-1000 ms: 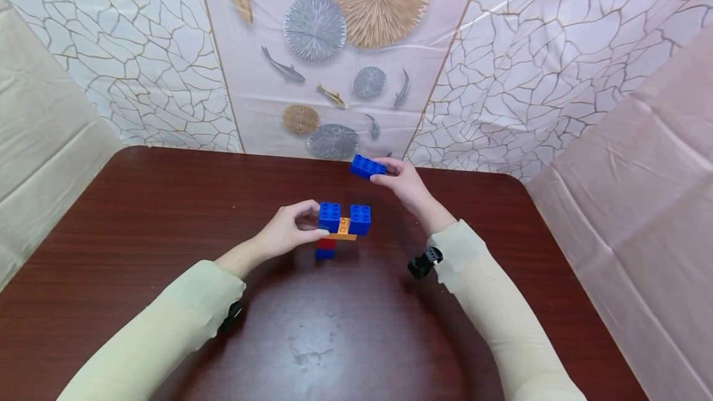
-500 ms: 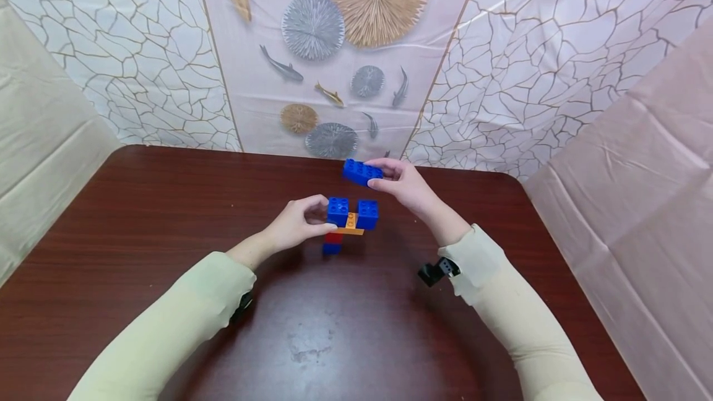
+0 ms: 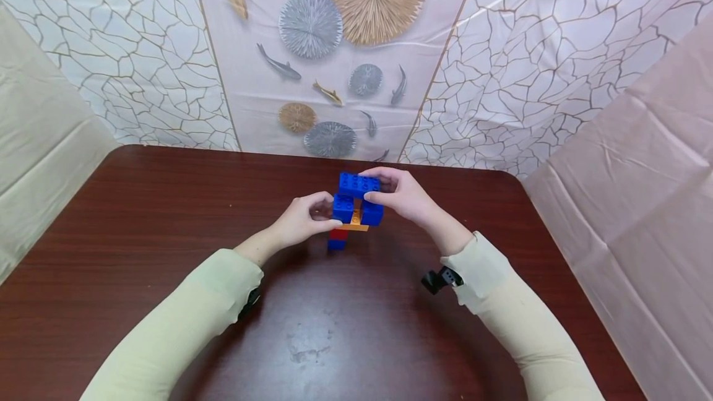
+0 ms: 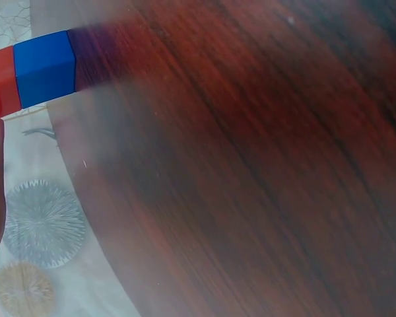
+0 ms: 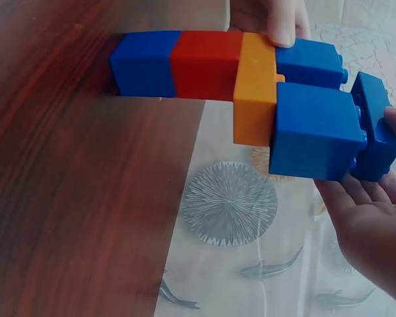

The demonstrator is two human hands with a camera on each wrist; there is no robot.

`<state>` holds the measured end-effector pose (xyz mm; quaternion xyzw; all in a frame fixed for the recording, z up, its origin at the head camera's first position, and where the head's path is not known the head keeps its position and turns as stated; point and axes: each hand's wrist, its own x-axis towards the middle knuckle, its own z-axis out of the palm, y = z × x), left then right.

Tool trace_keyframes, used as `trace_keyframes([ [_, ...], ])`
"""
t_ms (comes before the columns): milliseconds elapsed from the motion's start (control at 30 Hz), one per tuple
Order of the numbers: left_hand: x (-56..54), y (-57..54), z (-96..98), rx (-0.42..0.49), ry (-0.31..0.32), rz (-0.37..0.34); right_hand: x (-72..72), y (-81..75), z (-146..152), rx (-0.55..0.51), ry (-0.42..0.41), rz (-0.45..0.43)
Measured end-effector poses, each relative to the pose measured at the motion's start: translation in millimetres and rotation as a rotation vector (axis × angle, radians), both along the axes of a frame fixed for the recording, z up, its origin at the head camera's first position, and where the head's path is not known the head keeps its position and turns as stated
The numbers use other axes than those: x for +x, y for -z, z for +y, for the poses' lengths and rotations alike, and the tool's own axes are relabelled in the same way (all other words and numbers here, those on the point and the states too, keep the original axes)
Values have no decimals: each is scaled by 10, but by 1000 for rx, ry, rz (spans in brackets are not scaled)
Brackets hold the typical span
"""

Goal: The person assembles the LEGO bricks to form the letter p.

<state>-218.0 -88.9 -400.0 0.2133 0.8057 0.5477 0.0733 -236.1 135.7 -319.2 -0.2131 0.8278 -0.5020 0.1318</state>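
A stack of toy building bricks stands on the table: a blue brick (image 3: pixel 337 245) lowest, a red brick (image 5: pixel 206 65) on it, then an orange brick (image 3: pixel 356 226) jutting right. On the orange one sit two blue bricks, a left one (image 3: pixel 342 208) and a right one (image 3: pixel 372 214), with a gap between. My left hand (image 3: pixel 298 223) pinches the left blue brick between thumb and fingers. My right hand (image 3: pixel 405 198) holds a long blue brick (image 3: pixel 352 184) over both, slightly tilted in the right wrist view. Studs show beneath it; whether it touches them I cannot tell.
The dark brown wooden table (image 3: pixel 167 221) stretches around the stack. A patterned wall covering (image 3: pixel 328 104) rises behind its back edge, and plain cloth panels (image 3: pixel 629 203) flank the sides. Black wrist devices (image 3: pixel 442 279) sit at the sleeves.
My right hand has lowered the long blue brick toward the stack and a little left. The left hand and the stack appear slightly farther right and higher in view.
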Motion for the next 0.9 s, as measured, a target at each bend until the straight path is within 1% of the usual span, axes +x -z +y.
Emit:
trace_keyframes([
  [167, 8, -11, 2, 6, -4, -2, 15, 56, 6, 22, -31, 24],
  [433, -1, 9, 1, 4, -11, 3, 49, 74, 1, 39, -46, 36],
  [667, -5, 21, -2, 3, -15, 3, 66, 93, -7, 78, -101, 90],
  [733, -6, 26, -2, 9, -12, 11, 61, 97, -4, 79, -116, 93],
  [900, -13, 26, -2, 15, -4, 20, 52, 50, -39, 90, -112, 115],
])
